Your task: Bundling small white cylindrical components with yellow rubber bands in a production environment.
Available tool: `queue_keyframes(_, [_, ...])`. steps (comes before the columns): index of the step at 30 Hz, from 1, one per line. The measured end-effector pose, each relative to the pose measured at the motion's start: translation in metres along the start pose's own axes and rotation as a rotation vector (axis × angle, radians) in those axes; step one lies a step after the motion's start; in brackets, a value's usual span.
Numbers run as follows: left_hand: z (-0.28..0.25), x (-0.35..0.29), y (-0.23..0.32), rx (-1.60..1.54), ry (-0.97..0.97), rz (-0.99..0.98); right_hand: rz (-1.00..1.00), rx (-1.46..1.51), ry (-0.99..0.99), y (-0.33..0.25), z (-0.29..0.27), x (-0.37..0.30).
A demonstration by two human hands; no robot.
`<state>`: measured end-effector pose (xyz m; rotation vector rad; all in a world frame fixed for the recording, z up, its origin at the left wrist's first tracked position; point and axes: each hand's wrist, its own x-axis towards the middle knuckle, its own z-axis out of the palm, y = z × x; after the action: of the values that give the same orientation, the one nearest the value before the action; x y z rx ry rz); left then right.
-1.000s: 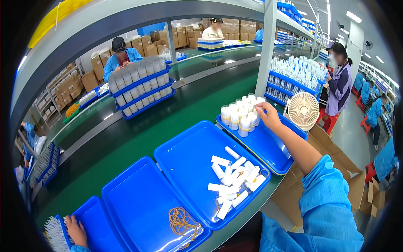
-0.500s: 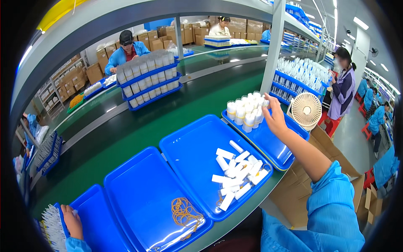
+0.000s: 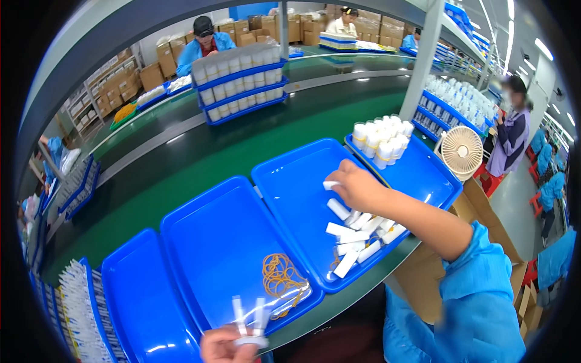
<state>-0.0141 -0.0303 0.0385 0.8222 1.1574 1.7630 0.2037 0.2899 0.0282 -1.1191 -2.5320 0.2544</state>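
right hand [image 3: 358, 189] is over the middle blue plastic tray [image 3: 296, 181], fingers curled and pinching one short white plastic tube [image 3: 331, 185] by its end, w/ the tube sticking out to the left, roughly level, clear of the tray floor. just below the hand lies the loose pile of white tubes [image 3: 357, 237] of the same kind: short, stubby, plain white cylinders, lying flat at all angles, some crossing each other, bunched at the tray's near right corner.

left hand [image 3: 227, 346] is low at the bottom edge, closed round a small white clip-like piece w/ two thin prongs [image 3: 249, 319] pointing up; the exact grip is partly cut off by the frame. it sits at the near rim of the next blue tray to the left [image 3: 206, 242], and a tangle of tan rubber bands [image 3: 281, 279] lies on that tray just above the prongs.

further right, a third blue tray [image 3: 423, 175] carries a tight cluster of upright white tubes w/ yellowish bands [image 3: 381, 138], standing well apart from the right hand. a small white desk fan [image 3: 461, 151] stands beside that tray. beyond runs the green conveyor belt [image 3: 200, 157], w/ a stacked blue rack of white bottles [image 3: 242, 85] on its far side and a person in a blue coat and dark cap [image 3: 204, 41] behind it.
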Motion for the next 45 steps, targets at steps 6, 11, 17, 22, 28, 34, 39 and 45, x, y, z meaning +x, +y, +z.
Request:
queue_keyframes(6, [0.025,0.001,-0.043,-0.208,-0.162,-0.084,0.115,1.071,-0.217,-0.086,-0.031,-0.056])
queue_keyframes(11, [0.03,0.006,-0.051,-0.04,-0.355,0.033,0.304,1.669,-0.366,-0.107,-0.009,-0.083])
queue_keyframes(17, [0.034,0.015,-0.047,0.133,-0.41,0.175,0.432,1.892,-0.45,-0.114,-0.005,-0.083])
queue_keyframes(22, [0.034,0.017,-0.046,0.147,-0.439,0.178,0.381,1.867,-0.474,-0.109,-0.004,-0.086])
queue_keyframes(28, [0.033,0.025,-0.042,0.316,-0.44,0.143,-0.104,0.754,-0.282,-0.1,-0.017,-0.089])
queue_keyframes(34, [0.034,0.029,-0.04,0.376,-0.624,0.365,-0.037,0.949,-0.555,-0.094,-0.031,-0.09])
queue_keyframes(39, [0.037,0.03,-0.038,0.33,-0.703,0.438,-0.097,1.094,-0.65,-0.092,-0.03,-0.099])
queue_keyframes(45, [0.042,0.023,-0.044,0.345,-0.487,0.394,-0.228,1.109,-0.491,-0.105,-0.011,-0.11])
